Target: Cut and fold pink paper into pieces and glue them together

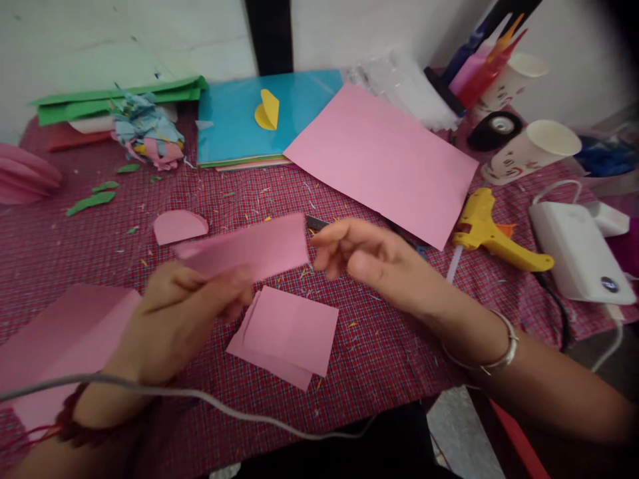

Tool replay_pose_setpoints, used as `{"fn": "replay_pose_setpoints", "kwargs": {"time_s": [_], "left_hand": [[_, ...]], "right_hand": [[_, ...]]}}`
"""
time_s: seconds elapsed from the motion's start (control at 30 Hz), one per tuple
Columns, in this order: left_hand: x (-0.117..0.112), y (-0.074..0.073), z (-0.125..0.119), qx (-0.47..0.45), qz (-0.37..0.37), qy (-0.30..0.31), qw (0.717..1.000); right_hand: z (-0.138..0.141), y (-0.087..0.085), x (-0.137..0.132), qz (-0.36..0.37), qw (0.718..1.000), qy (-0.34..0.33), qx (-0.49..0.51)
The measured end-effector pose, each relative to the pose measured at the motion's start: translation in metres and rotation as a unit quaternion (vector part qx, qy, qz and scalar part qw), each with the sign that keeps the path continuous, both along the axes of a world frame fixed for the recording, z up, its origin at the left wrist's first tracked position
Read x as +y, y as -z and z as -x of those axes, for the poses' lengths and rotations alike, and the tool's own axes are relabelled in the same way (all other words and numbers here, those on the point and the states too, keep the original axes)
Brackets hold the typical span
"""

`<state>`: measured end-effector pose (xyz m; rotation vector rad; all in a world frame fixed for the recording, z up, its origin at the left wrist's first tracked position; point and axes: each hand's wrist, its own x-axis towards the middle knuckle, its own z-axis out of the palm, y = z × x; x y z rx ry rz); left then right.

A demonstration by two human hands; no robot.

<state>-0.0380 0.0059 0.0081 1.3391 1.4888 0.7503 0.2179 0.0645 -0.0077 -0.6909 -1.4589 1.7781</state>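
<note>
Left hand (pixel 182 314) grips a pink strip (pixel 272 246) above the tabletop (pixel 384 352), just to the far side of stacked sheets (pixel 299 326). Right hand (pixel 377 259), unclenched and loosely curled, is just right of the strip.

Holding one piece of plain pink paper (pixel 272 245) by its near edge in the left hand (pixel 184 313). Looking long and thin from here, with a straight edge and a sharp corner at the right end. Tilting a little, with the right end sitting higher in view, just beside the fingers of the right hand (pixel 379 266). Going blurry toward the left end
</note>
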Motion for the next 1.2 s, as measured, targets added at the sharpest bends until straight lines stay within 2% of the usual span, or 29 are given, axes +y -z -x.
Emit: {"fn": "replay_pose_setpoints", "kwargs": {"time_s": [0.07,0.1,0.17,0.23,0.33,0.43,0.53,0.6,0.67,0.77,0.83,0.93,1.07,1.13,1.2], "left_hand": [[0.000,-0.004,-0.017,0.008,0.010,0.053,0.998],[0.001,-0.006,-0.024,0.018,0.006,0.088,0.996],[0.003,-0.007,-0.032,0.074,-0.032,0.139,0.987],[0.005,-0.004,-0.032,0.175,-0.108,0.149,0.967],[0.005,0.009,-0.023,0.308,-0.197,0.219,0.905],[0.002,0.019,-0.016,0.357,-0.196,0.315,0.857],[-0.001,0.018,-0.016,0.359,-0.144,0.336,0.859],[0.000,0.014,-0.018,0.343,-0.089,0.331,0.874],[0.004,0.009,-0.019,0.307,-0.041,0.315,0.897],[0.011,0.003,-0.018,0.221,-0.003,0.262,0.939],[0.014,0.000,-0.018,0.164,0.010,0.211,0.964],[0.013,0.000,-0.017,0.071,0.037,0.137,0.987],[0.008,0.007,-0.017,-0.048,0.084,0.077,0.992],[0.006,0.012,-0.018,-0.082,0.103,0.057,0.990],[0.007,0.015,-0.018,-0.106,0.115,0.049,0.987]], "right_hand": [[0.009,0.001,-0.006,0.017,0.998,-0.060,0.012],[0.013,0.003,-0.008,0.024,0.998,-0.062,0.009],[0.018,0.009,-0.009,0.031,0.999,-0.013,-0.011],[0.018,0.016,-0.005,0.029,0.997,0.057,-0.035],[0.014,0.023,0.004,0.038,0.991,0.109,-0.064],[0.013,0.025,0.009,0.036,0.988,0.114,-0.093],[0.014,0.027,0.010,0.021,0.989,0.089,-0.118],[0.014,0.029,0.010,-0.010,0.988,0.070,-0.138],[0.011,0.027,0.009,-0.089,0.979,0.085,-0.161],[0.005,0.017,0.006,-0.246,0.939,0.150,-0.189],[0.002,0.008,0.002,-0.293,0.924,0.159,-0.184],[0.003,0.000,-0.006,-0.248,0.953,0.106,-0.138],[0.011,0.006,-0.012,-0.116,0.986,0.021,-0.122],[0.014,0.011,-0.013,-0.057,0.991,0.010,-0.123],[0.015,0.015,-0.012,-0.021,0.993,0.027,-0.115]]}}
